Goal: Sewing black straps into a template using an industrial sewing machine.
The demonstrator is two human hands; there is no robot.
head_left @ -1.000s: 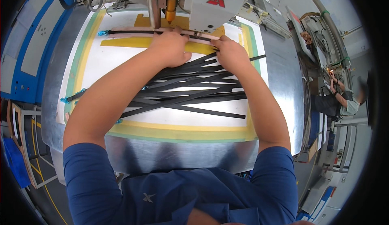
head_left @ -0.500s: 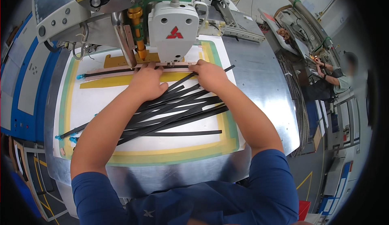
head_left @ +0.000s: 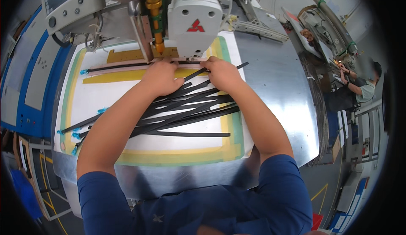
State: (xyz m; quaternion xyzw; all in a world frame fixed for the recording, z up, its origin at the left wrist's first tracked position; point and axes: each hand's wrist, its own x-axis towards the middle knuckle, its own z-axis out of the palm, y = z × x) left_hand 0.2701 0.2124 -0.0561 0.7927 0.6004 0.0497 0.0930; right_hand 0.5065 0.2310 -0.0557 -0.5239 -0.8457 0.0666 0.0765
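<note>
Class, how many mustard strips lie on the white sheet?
2: the far strip, beyond the black band; the near strip, partly covered by the left hand. Others may be hidden.

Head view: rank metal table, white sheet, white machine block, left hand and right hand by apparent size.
1. Metal table
2. White sheet
3. White machine block
4. Left hand, right hand: about alike, unranked

Bright indoor light; white glare on metal tabletop, right side; fisheye bends straight edges, corners black.
</note>
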